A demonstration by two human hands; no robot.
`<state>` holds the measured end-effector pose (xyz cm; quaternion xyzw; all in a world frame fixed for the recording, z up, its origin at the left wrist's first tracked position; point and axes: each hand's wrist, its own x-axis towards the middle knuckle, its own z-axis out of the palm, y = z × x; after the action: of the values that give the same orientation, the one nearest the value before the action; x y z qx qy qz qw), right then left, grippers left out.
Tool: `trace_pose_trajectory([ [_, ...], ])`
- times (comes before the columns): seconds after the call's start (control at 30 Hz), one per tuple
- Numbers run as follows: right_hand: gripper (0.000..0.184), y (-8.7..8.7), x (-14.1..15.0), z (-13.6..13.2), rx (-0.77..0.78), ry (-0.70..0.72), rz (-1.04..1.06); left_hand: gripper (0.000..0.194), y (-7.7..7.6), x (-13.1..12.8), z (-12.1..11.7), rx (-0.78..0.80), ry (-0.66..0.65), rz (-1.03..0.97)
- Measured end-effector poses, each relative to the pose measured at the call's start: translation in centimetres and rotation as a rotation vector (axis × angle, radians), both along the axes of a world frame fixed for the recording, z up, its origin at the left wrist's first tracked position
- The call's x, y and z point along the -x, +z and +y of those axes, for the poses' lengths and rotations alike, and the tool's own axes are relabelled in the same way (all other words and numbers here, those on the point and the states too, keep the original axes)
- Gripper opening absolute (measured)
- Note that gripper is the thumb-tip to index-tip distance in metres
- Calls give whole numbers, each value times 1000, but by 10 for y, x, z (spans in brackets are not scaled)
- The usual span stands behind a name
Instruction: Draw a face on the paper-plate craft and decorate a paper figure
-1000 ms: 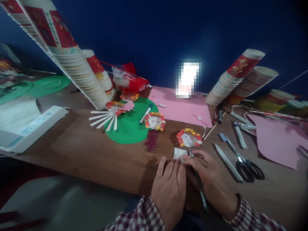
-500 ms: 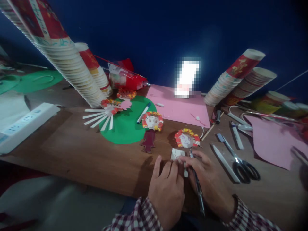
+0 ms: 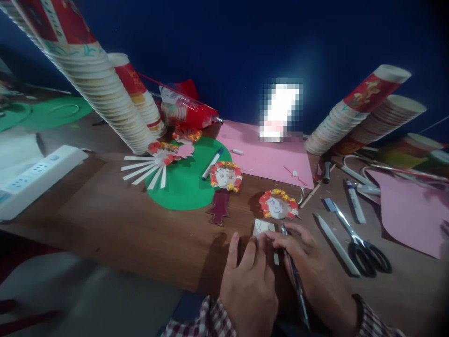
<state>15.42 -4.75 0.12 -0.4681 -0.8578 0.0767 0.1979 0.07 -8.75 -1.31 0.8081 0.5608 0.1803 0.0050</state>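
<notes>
A small piece of white paper (image 3: 263, 226) with thin drawn lines lies on the table, partly covered by my fingers. My left hand (image 3: 248, 286) rests on its lower part, fingers stretched out and pressing down. In my right hand (image 3: 310, 264) is a slim dark-and-silver pen (image 3: 296, 281), its lower end reaching back toward me. My right fingertips touch the paper's right side. Just beyond it sits a paper-cup face (image 3: 278, 205) with a red and yellow fringe. Another such face (image 3: 226, 177) lies further left, above a dark red paper body (image 3: 220, 207).
Scissors (image 3: 358, 243), a white pen-shaped tool (image 3: 336, 245) and a marker (image 3: 355, 201) lie at the right. Green paper (image 3: 182, 187), pink paper (image 3: 266, 159) and a bright phone-like screen (image 3: 280, 110) are behind. Tall cup stacks (image 3: 101, 89) and a power strip (image 3: 42, 175) stand left.
The view has shifted slightly, so the right-hand things appear further right. Both hands keep nearly the same pose at the white paper, the pen still in my right hand.
</notes>
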Motion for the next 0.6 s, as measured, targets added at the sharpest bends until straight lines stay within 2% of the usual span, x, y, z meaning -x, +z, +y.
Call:
trace_pose_trajectory([
  [0.17,34,13,-1,13,73,13,67,50,1,2,-2,18,-29,-28],
  [0.27,33,20,6,24,165,5,233,56,0,4,-3,40,-52,-33],
  [0.33,25,22,14,31,211,-26,349,59,-1,4,-4,71,-77,-28],
  [0.43,14,19,26,39,256,-76,436,60,-3,4,-4,93,-95,-25],
  [0.6,13,7,31,42,229,-177,381,60,-3,5,-4,101,-91,-27],
])
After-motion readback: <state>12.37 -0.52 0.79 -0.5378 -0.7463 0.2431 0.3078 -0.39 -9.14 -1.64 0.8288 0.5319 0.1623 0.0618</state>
